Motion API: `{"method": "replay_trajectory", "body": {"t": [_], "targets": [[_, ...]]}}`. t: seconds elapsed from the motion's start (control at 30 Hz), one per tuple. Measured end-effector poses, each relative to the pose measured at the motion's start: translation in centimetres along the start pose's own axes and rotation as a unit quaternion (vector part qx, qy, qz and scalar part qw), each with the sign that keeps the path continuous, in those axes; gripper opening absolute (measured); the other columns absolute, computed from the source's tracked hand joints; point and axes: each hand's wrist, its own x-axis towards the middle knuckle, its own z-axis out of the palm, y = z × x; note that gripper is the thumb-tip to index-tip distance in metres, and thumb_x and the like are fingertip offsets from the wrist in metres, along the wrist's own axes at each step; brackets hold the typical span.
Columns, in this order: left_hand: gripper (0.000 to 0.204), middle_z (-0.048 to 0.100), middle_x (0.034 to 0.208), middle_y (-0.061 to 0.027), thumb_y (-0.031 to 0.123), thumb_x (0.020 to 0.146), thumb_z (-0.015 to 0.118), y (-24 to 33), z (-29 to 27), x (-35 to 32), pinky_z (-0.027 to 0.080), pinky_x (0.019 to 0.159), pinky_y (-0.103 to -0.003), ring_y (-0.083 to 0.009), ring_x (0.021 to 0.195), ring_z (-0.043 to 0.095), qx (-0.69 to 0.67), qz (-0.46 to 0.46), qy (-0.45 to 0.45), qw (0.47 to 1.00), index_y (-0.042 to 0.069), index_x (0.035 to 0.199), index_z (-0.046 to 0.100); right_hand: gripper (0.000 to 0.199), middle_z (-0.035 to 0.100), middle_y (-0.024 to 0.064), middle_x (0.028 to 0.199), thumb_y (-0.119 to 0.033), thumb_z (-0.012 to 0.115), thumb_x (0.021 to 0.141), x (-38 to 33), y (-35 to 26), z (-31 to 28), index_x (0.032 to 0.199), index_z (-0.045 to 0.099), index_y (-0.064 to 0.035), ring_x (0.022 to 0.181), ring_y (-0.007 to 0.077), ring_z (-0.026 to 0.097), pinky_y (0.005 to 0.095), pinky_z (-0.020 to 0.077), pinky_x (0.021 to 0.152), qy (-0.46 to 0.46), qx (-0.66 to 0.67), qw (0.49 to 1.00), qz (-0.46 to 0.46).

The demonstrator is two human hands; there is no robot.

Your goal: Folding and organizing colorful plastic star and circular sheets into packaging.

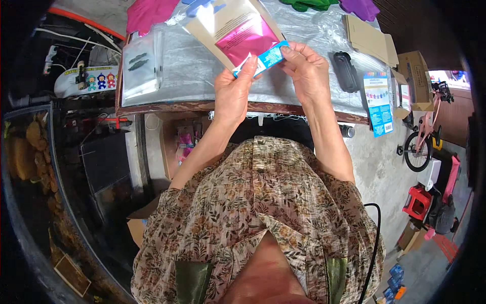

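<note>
My left hand (234, 91) and my right hand (305, 68) both grip the near end of a clear plastic packet (238, 30) over the table. Inside the packet are a magenta sheet and tan card, and a blue printed card strip (268, 58) runs across its near end, pinched between my thumbs and fingers. The packet tilts away from me toward the far side of the table (192, 71), which is covered in silvery plastic.
A stack of clear bags (140, 63) lies at the table's left. A black tool (346, 71), tan cards (367, 38) and a blue printed card (379, 104) lie right. Pink, green and purple items sit at the far edge. A bicycle (422, 137) and red stool (417, 202) stand right.
</note>
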Motion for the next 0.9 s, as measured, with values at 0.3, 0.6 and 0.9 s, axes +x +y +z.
{"method": "replay_trajectory", "body": {"t": [0.3,0.6,0.9], "targets": [[0.015,0.074,0.102,0.0002,0.018,0.099,0.069,-0.1,0.9,0.2,0.052,0.077,-0.028,-0.0084,0.093,0.066,0.024,0.014,0.046,0.999,0.008,0.108,0.074,0.015,0.074,0.0088,0.087,-0.003,0.076,0.088,0.0,0.3,0.0,0.101,0.070,0.0032,0.076,0.0134,0.069,0.0254,0.0552,0.070,0.001,0.001,0.999,-0.036],[0.021,0.069,0.119,-0.0086,0.016,0.106,0.056,-0.1,-0.4,-0.4,0.053,0.089,-0.034,-0.0186,0.101,0.069,-0.020,-0.005,-0.063,0.998,0.002,0.121,0.063,0.020,0.073,0.0068,0.093,-0.006,0.076,0.090,0.1,0.1,-0.9,0.107,0.068,-0.0005,0.077,0.0104,0.065,0.0239,0.0489,0.069,0.031,0.002,0.999,-0.032],[0.026,0.069,0.119,-0.0107,0.019,0.108,0.052,0.8,0.3,-0.3,0.055,0.092,-0.034,-0.0235,0.106,0.071,-0.013,-0.030,-0.063,0.997,0.001,0.125,0.060,0.020,0.073,0.0069,0.097,-0.008,0.075,0.092,-0.2,-0.2,-0.5,0.109,0.065,-0.0036,0.083,0.0145,0.069,0.0264,0.0513,0.073,0.044,0.010,0.999,-0.020]]}}
